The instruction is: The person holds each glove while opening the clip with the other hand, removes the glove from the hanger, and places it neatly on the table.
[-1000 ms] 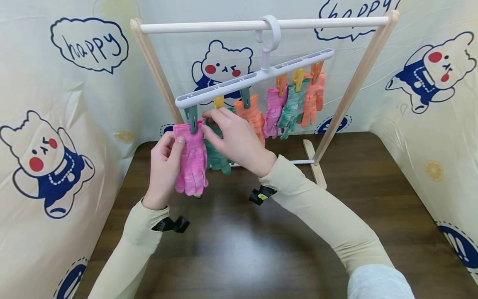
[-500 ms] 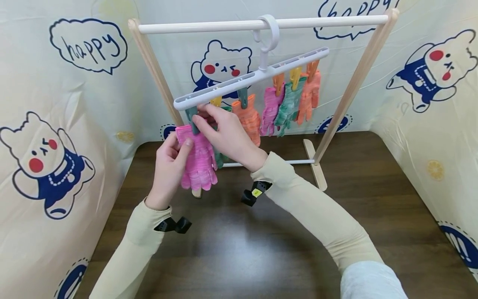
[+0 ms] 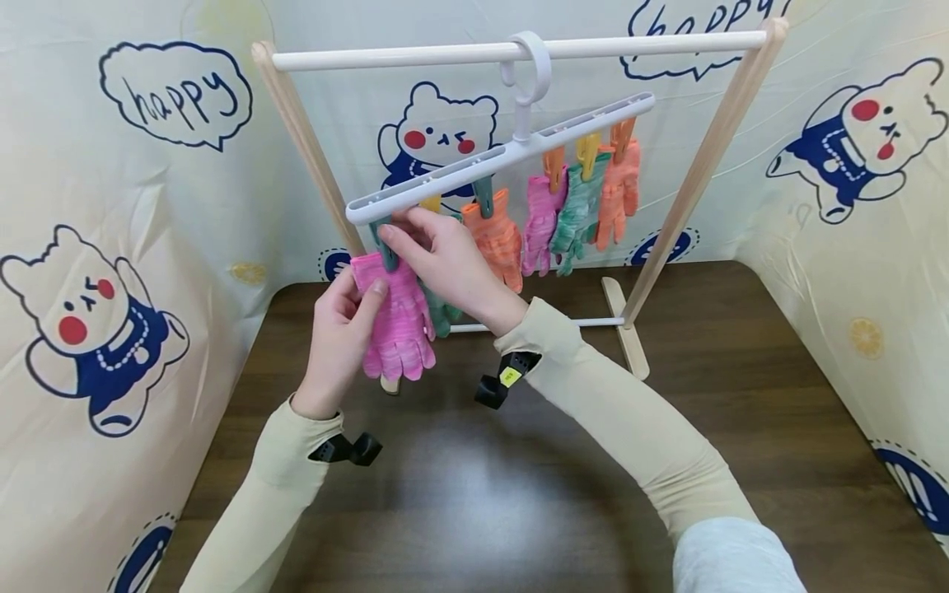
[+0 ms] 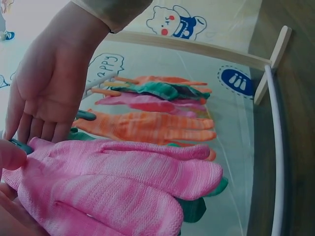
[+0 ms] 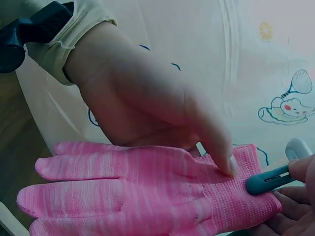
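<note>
The left hand (image 3: 337, 338) pinched the pink glove (image 3: 402, 325) at its cuff, thumb in front, the glove's fingers hanging down above the worktop (image 3: 474, 494). The right hand (image 3: 460, 268) pinched the dark green clip (image 3: 389, 259) — the one at the left end of the white hanger (image 3: 445, 176) — its tip lying over that cuff. A green glove (image 3: 442, 315) hung just behind, then an orange glove (image 3: 495, 243); farther along hung three more gloves (image 3: 582, 210). The hanger hooked over a white rod (image 3: 371, 56).
</note>
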`<move>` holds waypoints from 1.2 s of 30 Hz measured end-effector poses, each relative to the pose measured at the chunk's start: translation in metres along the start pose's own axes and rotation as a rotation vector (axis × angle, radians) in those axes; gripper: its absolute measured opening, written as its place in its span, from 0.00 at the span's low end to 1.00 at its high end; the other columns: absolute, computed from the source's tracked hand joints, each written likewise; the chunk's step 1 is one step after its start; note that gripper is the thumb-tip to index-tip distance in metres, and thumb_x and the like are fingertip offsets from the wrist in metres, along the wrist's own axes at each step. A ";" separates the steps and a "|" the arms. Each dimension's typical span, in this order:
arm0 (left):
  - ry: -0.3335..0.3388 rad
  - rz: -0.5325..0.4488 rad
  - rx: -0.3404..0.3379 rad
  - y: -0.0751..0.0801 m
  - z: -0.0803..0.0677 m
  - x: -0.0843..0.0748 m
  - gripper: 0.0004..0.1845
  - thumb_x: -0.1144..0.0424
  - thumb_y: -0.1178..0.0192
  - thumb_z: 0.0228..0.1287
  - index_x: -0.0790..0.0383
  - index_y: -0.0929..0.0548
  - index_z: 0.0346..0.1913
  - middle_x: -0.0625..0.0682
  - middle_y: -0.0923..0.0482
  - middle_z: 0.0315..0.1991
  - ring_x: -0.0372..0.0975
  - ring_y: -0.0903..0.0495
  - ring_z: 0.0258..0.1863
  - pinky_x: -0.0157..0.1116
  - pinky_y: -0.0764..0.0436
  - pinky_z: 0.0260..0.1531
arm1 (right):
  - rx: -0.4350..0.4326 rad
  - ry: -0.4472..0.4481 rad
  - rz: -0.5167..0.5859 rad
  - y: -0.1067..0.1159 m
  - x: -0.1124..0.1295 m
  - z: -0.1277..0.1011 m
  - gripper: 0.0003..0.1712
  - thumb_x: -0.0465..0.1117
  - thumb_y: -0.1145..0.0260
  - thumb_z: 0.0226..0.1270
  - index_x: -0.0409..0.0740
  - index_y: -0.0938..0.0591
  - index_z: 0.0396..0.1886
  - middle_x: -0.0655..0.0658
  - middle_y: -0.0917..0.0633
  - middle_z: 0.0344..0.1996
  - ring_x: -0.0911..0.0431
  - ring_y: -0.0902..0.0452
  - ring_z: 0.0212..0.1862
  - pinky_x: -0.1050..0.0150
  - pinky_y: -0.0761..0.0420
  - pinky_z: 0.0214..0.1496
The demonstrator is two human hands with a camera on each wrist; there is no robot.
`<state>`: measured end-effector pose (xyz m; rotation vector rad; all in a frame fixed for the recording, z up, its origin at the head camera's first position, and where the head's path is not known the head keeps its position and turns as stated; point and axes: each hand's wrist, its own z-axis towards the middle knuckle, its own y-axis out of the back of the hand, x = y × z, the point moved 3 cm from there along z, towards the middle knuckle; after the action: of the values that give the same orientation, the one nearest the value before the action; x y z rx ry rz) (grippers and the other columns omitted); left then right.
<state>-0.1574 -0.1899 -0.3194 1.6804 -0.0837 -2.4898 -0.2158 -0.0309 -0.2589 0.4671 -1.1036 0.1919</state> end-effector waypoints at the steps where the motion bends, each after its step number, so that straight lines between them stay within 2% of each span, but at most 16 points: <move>1: -0.001 0.000 -0.001 0.000 0.000 0.000 0.17 0.61 0.45 0.80 0.67 0.22 0.63 0.49 0.14 0.44 0.39 0.14 0.40 0.32 0.14 0.40 | 0.002 -0.001 0.012 0.000 0.000 0.000 0.20 0.39 0.38 0.80 0.37 0.20 0.66 0.41 0.15 0.60 0.56 0.16 0.57 0.68 0.20 0.60; 9: -0.011 0.014 -0.012 0.001 -0.001 0.000 0.16 0.62 0.45 0.80 0.68 0.22 0.62 0.47 0.15 0.44 0.39 0.15 0.40 0.31 0.15 0.40 | -0.017 -0.027 0.101 0.000 0.002 0.000 0.21 0.37 0.37 0.79 0.35 0.20 0.66 0.39 0.15 0.61 0.55 0.16 0.60 0.68 0.21 0.62; 22: -0.020 0.020 0.004 0.002 -0.002 0.001 0.16 0.64 0.44 0.80 0.70 0.21 0.62 0.48 0.14 0.42 0.39 0.15 0.38 0.31 0.15 0.37 | -0.133 -0.044 0.133 -0.001 0.001 -0.002 0.18 0.39 0.31 0.75 0.40 0.14 0.61 0.44 0.11 0.55 0.59 0.14 0.56 0.68 0.19 0.60; 36: -0.015 0.064 0.012 0.004 -0.004 0.001 0.17 0.62 0.44 0.80 0.70 0.21 0.62 0.46 0.15 0.40 0.38 0.16 0.34 0.31 0.15 0.35 | -0.153 -0.034 0.134 -0.001 0.001 -0.003 0.18 0.38 0.31 0.74 0.40 0.14 0.61 0.44 0.12 0.56 0.58 0.15 0.57 0.67 0.19 0.60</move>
<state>-0.1538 -0.1935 -0.3218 1.6371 -0.1523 -2.4603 -0.2120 -0.0307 -0.2596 0.2608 -1.1743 0.2154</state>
